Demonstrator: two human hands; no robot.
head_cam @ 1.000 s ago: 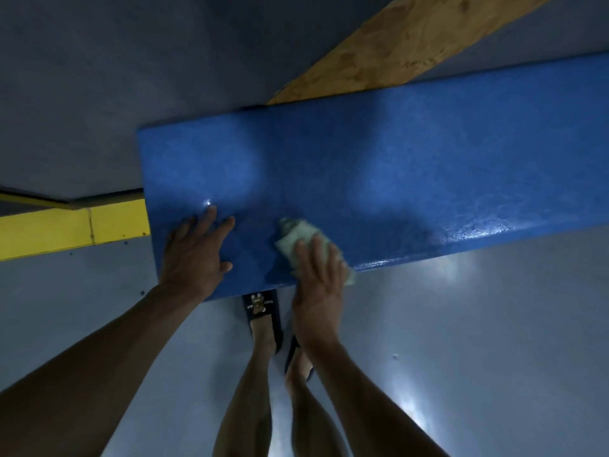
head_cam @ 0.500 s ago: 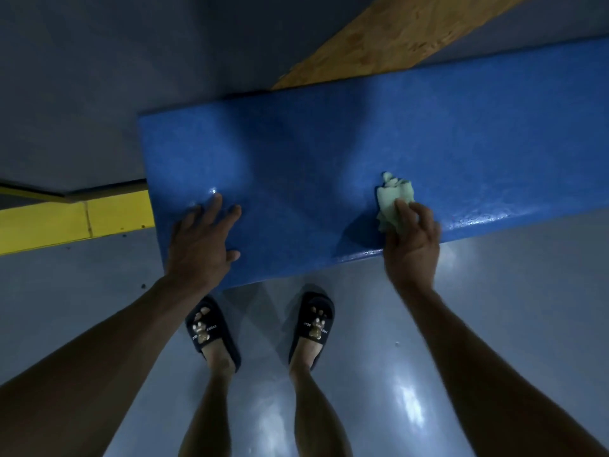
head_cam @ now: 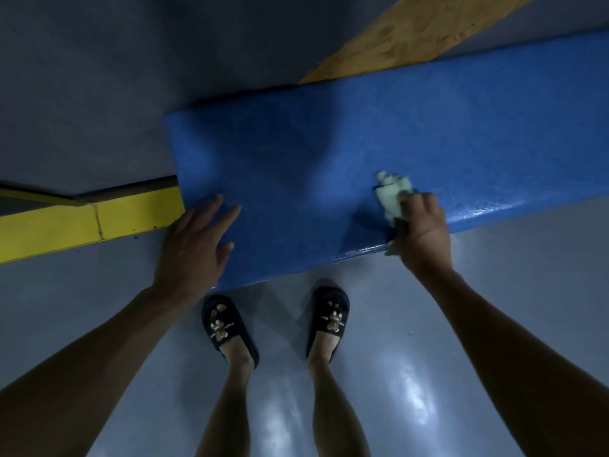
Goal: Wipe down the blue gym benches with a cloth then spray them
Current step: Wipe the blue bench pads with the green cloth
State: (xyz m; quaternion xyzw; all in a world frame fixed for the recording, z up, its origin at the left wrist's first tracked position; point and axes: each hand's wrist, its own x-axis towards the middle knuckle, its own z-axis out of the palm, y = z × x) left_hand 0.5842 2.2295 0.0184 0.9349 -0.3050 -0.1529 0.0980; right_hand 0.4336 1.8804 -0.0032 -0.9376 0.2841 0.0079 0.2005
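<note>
The wiping step is in hand: the right hand [head_cam: 423, 232] grips a bunched pale-green cloth [head_cam: 392, 196] and presses it on the near edge of the blue bench [head_cam: 329, 159], right of its middle. To do it well, keep the cloth flat under the fingers, press evenly, and overlap the strokes from near edge to far edge. The left hand [head_cam: 194, 245] lies flat, fingers spread and holding nothing, on the bench's near left corner as a brace. Both forearms reach forward and down.

bench [head_cam: 329, 166] top open — yellow beam [head_cam: 89, 222] left
</note>
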